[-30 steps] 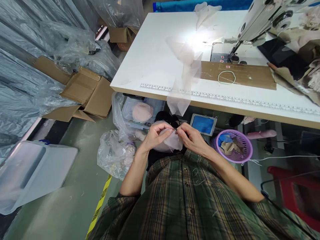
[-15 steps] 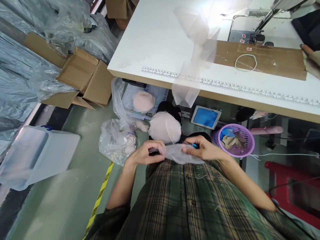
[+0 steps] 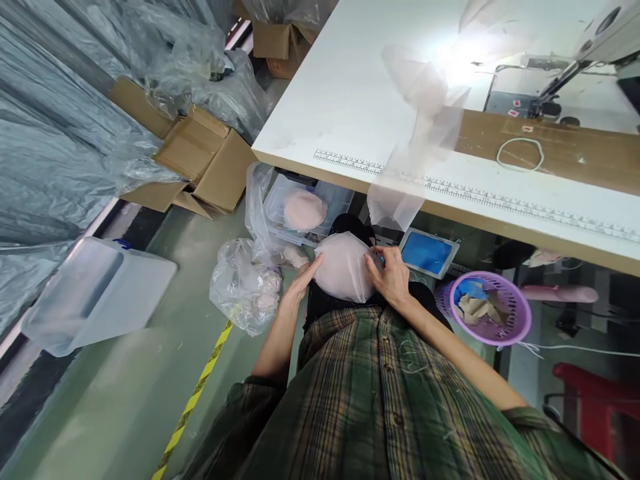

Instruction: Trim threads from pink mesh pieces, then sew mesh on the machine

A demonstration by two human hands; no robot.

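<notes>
A rounded pile of sheer, pale pink fabric pieces (image 3: 345, 270) rests on my lap, its top layer smooth with a few folds. My left hand (image 3: 301, 283) lies along the left edge of the pile, fingers stretched out and touching the cloth. At the right edge is my right hand (image 3: 391, 275), its fingers curled against the fabric. A bit of blue from a small tool shows between those fingers; most of the tool is hidden.
Sheer fabric (image 3: 400, 187) hangs over the edge of the white table (image 3: 340, 100), near a sewing machine (image 3: 555, 87). Below are a clear bin (image 3: 280, 213) with pink pieces, a plastic bag (image 3: 245, 287) and a purple basket (image 3: 520, 320). An opened carton (image 3: 225, 167) sits left.
The sheer piece that both hands held near my shirt now lies on the pile. My hands have moved forward to its two sides, and the left fingers have straightened. The view has shifted left.
</notes>
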